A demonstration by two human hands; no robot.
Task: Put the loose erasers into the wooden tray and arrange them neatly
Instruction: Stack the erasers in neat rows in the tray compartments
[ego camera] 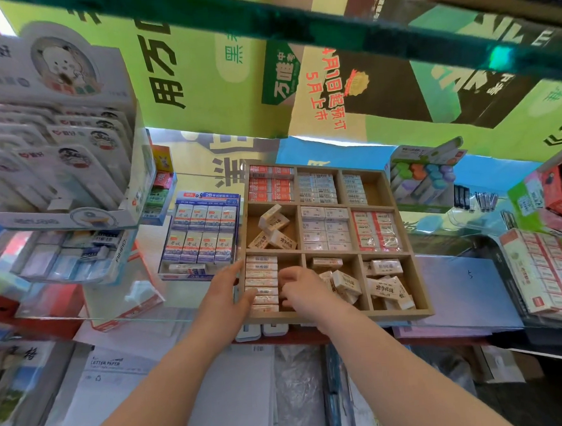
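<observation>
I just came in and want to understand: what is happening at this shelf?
A person is tidying a square wooden tray with nine compartments. The left hand rests against a neat row of white boxed erasers in the front-left compartment; the right hand, fingers curled, is beside that row, whether holding one I cannot tell. Loose cream erasers in the front-middle and front-right compartments lie jumbled.

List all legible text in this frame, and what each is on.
"LETTER PAPER": white paper pad, lower left.
"2B": header of the blue display box.
"考试": small packs inside that box.
"5月上市": red print, upside down, on the poster overhead.
Print on the erasers in the wooden tray: too small to read.
</observation>
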